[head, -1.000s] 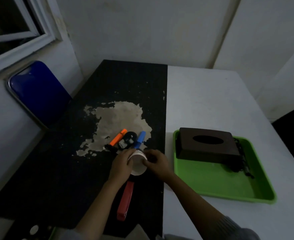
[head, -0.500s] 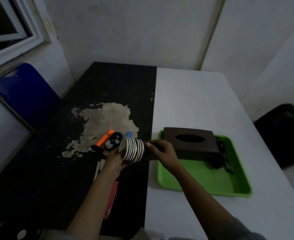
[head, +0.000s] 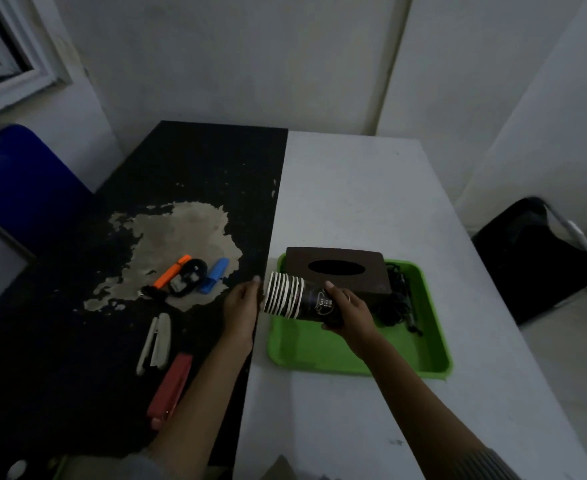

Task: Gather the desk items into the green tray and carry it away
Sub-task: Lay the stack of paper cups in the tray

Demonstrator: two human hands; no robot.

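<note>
desk (head: 371,188): white, under the green tray (head: 354,367). tissue box (head: 337,268): at the tray's back. cup stack (head: 285,299): held sideways above the tray's left edge. right hand (head: 349,311): wrapped round the stack's base. left hand (head: 241,308): straight fingers steady the rims, just left of the tray. advice: lower it level into the tray's bare front, keeping the cups nested. cup emblem: unreadable.

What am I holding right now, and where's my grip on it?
A stack of paper cups, lying sideways: right hand wraps its dark base end, left hand rests against the rim end.
</note>
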